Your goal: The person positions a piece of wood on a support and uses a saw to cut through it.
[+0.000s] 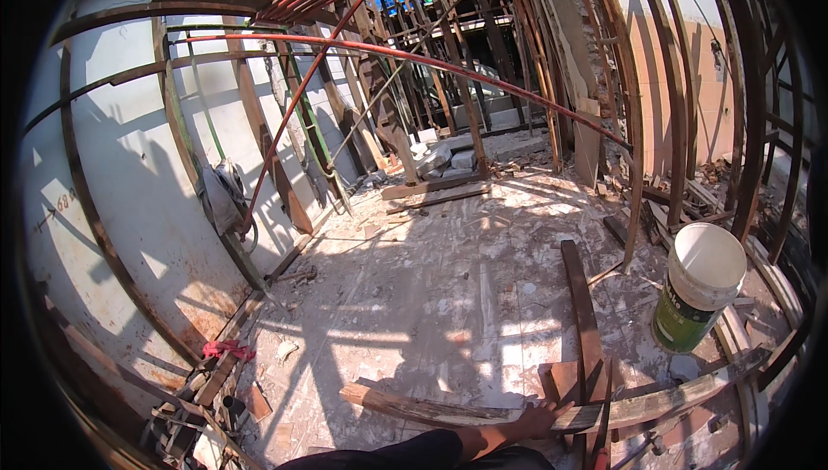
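My left hand (536, 421) reaches in from the lower edge in a dark sleeve. It holds down a long weathered wooden beam (440, 410) lying crosswise close to me, its fingers over the top. Just right of the hand, a handsaw (605, 414) with a narrow dark blade stands across the beam. Its red handle (601, 460) is cut off by the lower edge. My right hand does not show. Beneath the beam are a reddish-brown wood block (565, 377) and a dark timber (580, 297) that runs away from me.
To the right stands a white and green bucket (697, 289). A red pole (448, 65) slants across ahead, near upright wooden posts. Scrap wood (185, 423) and a red cloth (228, 350) lie at lower left. A grey bag (222, 196) hangs by the white wall (129, 177). Dust and rubble cover the floor (388, 297).
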### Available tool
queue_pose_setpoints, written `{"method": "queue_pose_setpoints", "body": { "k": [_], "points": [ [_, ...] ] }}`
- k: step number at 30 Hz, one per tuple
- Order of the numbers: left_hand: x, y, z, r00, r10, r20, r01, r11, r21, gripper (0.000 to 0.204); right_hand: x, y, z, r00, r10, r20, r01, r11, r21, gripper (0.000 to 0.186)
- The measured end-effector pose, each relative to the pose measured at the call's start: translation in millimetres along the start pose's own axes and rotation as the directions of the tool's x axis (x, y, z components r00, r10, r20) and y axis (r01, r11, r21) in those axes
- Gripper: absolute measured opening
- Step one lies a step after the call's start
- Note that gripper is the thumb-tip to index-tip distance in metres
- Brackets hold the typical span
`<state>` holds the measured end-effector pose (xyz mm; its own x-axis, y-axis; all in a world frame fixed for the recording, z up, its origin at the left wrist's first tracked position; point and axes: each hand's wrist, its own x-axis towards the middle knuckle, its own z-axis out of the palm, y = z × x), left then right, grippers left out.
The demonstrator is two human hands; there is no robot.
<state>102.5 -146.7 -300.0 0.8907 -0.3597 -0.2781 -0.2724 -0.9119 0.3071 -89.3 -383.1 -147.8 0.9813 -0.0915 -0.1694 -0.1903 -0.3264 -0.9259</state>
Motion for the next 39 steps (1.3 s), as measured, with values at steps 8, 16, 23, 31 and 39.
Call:
{"method": "queue_pose_setpoints", "body": {
  "k": [8, 16, 23, 31, 39],
  "points": [
    [21, -31, 28, 0.994, 0.078, -0.074, -0.079, 0.997, -0.010, 0.106, 10, -7, 4, 0.999, -0.029, 0.021, 0.029, 1.000, 0.012, 0.050],
    [14, -17, 38, 0.997, 0.059, -0.048, -0.059, 0.998, 0.001, 0.095, 0, -8, -4, 0.999, -0.049, 0.009, 0.049, 0.998, 0.035, 0.040],
    [1, -16, 48, 0.999, -0.032, -0.003, 0.032, 0.996, 0.084, 0.096, -4, 3, 0, 1.000, -0.012, -0.023, 0.013, 0.998, 0.064, 0.032],
    [-3, -3, -40, 0.993, -0.120, -0.018, 0.121, 0.991, 0.057, 0.104, 15, 5, 13, 0.984, 0.048, -0.172, -0.029, 0.994, 0.109, 0.025],
    [-6, 19, 28, 0.929, -0.091, -0.358, 0.067, 0.995, -0.078, 0.097, -8, 31, 19, 0.981, 0.038, -0.192, -0.006, 0.986, 0.166, 0.023]
  ]
}}
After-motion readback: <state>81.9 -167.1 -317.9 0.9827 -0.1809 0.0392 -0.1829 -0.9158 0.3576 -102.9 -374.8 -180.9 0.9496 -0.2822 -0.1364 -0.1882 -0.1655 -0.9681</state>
